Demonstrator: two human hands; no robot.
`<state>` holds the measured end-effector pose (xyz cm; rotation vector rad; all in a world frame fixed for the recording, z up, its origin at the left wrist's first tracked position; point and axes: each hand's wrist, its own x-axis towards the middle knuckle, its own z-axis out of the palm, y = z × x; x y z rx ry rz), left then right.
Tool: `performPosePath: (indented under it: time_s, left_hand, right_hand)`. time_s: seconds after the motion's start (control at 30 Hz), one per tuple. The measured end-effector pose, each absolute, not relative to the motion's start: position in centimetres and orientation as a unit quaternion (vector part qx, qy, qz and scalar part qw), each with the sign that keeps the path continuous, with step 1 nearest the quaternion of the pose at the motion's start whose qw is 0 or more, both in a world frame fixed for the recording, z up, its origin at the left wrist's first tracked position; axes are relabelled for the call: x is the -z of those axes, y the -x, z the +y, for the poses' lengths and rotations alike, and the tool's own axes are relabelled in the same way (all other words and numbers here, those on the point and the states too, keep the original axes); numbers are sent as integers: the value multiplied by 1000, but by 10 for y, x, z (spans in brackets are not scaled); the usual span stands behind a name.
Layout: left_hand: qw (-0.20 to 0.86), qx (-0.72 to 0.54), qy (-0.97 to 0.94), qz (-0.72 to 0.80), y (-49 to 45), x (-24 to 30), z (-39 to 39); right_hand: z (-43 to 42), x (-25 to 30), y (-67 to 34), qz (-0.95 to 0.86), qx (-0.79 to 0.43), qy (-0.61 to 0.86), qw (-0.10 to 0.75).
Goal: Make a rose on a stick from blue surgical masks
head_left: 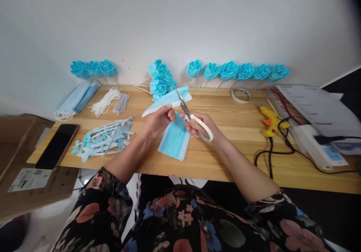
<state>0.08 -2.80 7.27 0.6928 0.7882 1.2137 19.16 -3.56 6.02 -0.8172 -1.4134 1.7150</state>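
My left hand [160, 119] pinches a blue face mask [166, 101] and holds it up above the wooden table [231, 147]. My right hand [203, 127] grips white-handled scissors [194, 119], whose blades reach up into the mask's edge. Another blue mask [175, 140] lies flat on the table just below both hands.
Cut mask strips [103, 139], white ear loops [105, 101], a mask stack [76, 98] and a black phone [58, 145] lie at the left. Blue mask flowers [239, 71] line the wall. A yellow glue gun [271, 121], tape roll [241, 95], cables and a power strip [318, 147] sit at the right.
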Motion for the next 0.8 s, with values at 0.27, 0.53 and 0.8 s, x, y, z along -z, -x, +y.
performPosePath:
  time_s: [0.27, 0.53, 0.8]
  left_hand:
    - [702, -543, -307, 344, 0, -77, -29]
    - [690, -540, -322, 359, 0, -76, -29]
    - [678, -550, -323, 366, -1, -73, -28]
  right_hand:
    - [-38, -62, -191, -534, -677, 326, 388]
    - [-37, -63, -191, -528, -678, 340, 382]
    - [-34, -61, -194, -528, -676, 359, 368]
